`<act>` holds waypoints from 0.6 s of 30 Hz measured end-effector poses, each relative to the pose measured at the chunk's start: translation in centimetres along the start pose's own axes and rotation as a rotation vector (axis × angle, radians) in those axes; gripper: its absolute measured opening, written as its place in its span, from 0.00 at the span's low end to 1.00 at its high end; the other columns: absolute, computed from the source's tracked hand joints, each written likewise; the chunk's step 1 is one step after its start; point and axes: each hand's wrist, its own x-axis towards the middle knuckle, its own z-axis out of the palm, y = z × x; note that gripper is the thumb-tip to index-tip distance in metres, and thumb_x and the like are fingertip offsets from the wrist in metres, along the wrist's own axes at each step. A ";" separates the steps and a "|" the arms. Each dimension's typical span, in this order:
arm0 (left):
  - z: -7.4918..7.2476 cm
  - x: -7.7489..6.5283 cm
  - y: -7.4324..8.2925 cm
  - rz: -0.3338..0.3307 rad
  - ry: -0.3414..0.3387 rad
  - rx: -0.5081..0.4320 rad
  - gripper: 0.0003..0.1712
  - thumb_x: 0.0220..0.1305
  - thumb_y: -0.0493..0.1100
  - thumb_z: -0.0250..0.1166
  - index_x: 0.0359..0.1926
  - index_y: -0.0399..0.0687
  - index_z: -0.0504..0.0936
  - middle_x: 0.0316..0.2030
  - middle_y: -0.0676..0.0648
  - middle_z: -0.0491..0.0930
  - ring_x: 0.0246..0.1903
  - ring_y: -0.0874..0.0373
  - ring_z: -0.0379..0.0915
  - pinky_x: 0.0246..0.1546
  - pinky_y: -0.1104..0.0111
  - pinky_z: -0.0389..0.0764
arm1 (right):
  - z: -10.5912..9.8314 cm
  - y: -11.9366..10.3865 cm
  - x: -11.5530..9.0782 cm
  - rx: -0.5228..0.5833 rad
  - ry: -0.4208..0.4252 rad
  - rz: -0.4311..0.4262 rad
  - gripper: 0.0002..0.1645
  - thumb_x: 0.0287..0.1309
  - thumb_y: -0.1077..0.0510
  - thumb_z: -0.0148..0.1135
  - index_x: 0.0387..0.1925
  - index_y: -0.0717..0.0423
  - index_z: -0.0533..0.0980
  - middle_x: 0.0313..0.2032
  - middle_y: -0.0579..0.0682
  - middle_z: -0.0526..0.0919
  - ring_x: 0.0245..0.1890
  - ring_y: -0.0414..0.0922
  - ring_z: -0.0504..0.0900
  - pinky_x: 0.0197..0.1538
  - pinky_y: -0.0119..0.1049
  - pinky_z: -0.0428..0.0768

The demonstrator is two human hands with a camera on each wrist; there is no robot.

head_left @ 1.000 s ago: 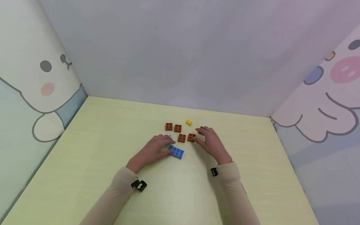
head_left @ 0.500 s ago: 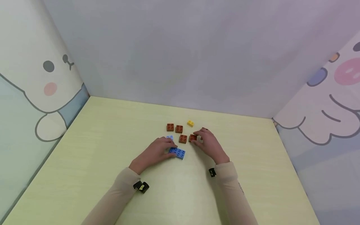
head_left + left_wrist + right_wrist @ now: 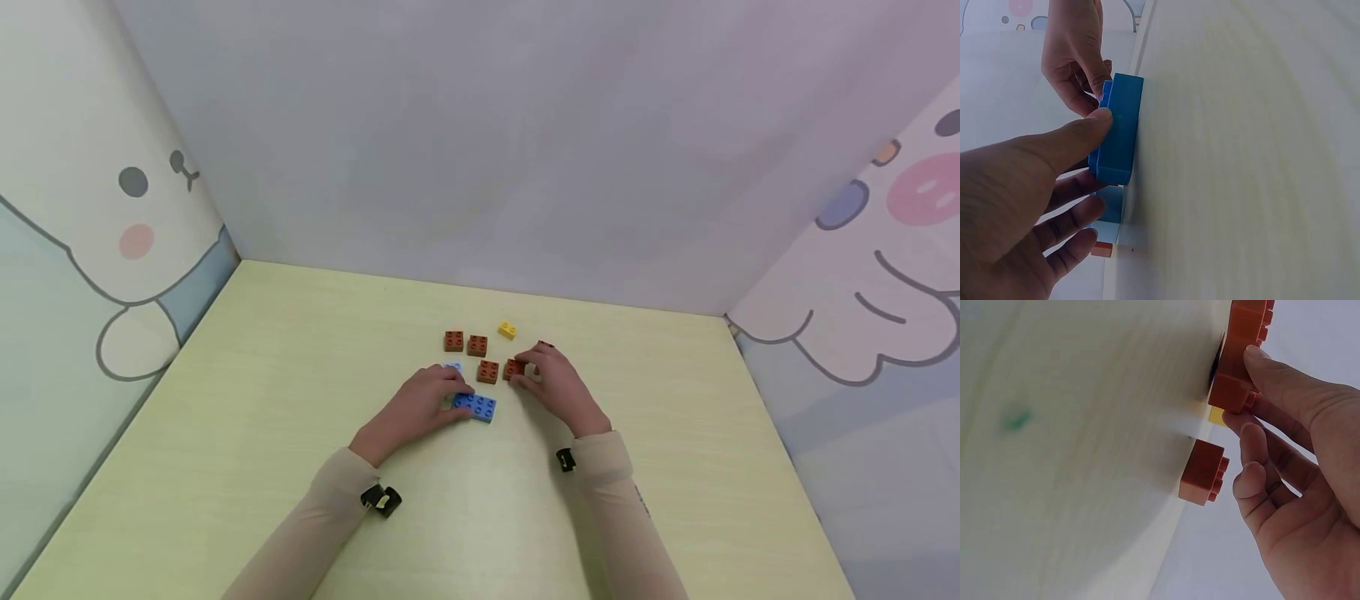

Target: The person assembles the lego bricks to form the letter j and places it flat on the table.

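In the head view my left hand (image 3: 412,410) pinches a long blue building brick (image 3: 484,407) with studs on top. The left wrist view shows the thumb on the near side of this blue brick (image 3: 1121,134), with a finger behind it. My right hand (image 3: 557,387) pinches a small reddish-brown brick (image 3: 511,370) between thumb and index finger. In the right wrist view the thumb lies on the side of that brown brick (image 3: 1232,378), and the other fingers are loosely bent. Part of a light blue brick (image 3: 453,366) shows beyond my left fingers, the rest hidden.
More reddish-brown bricks lie close by: one (image 3: 488,372) between my hands, two farther back, (image 3: 453,341) and one (image 3: 546,343) partly behind my right hand. A yellow brick (image 3: 507,331) lies behind them. Printed walls enclose the pale table (image 3: 337,333) at back and sides.
My right hand has moved slightly left, its thumb and index finger coming onto the brown brick. My left thumb and fingers have come in on the long blue brick. The head view has shifted slightly.
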 end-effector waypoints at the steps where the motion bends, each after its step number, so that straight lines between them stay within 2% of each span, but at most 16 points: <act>1: 0.0 0.0 0.0 -0.004 -0.002 0.004 0.19 0.61 0.54 0.74 0.50 0.52 0.89 0.43 0.53 0.85 0.44 0.58 0.78 0.48 0.63 0.79 | 0.0 0.0 0.0 0.001 0.002 -0.001 0.20 0.64 0.52 0.70 0.55 0.54 0.83 0.45 0.49 0.84 0.44 0.45 0.80 0.53 0.42 0.82; 12: 0.1 0.2 0.4 -0.015 0.005 0.027 0.19 0.61 0.55 0.74 0.49 0.53 0.89 0.42 0.53 0.85 0.43 0.58 0.78 0.47 0.62 0.79 | -0.7 -0.2 -0.7 -0.001 0.015 -0.013 0.21 0.65 0.50 0.69 0.56 0.54 0.83 0.44 0.49 0.82 0.42 0.44 0.79 0.50 0.41 0.82; 18: 0.2 0.3 0.4 -0.028 0.006 0.054 0.19 0.62 0.56 0.73 0.49 0.53 0.89 0.42 0.54 0.85 0.42 0.58 0.78 0.45 0.62 0.78 | -1.4 -0.5 -1.3 0.015 0.025 -0.024 0.21 0.65 0.50 0.68 0.56 0.53 0.82 0.48 0.49 0.83 0.43 0.45 0.80 0.50 0.42 0.82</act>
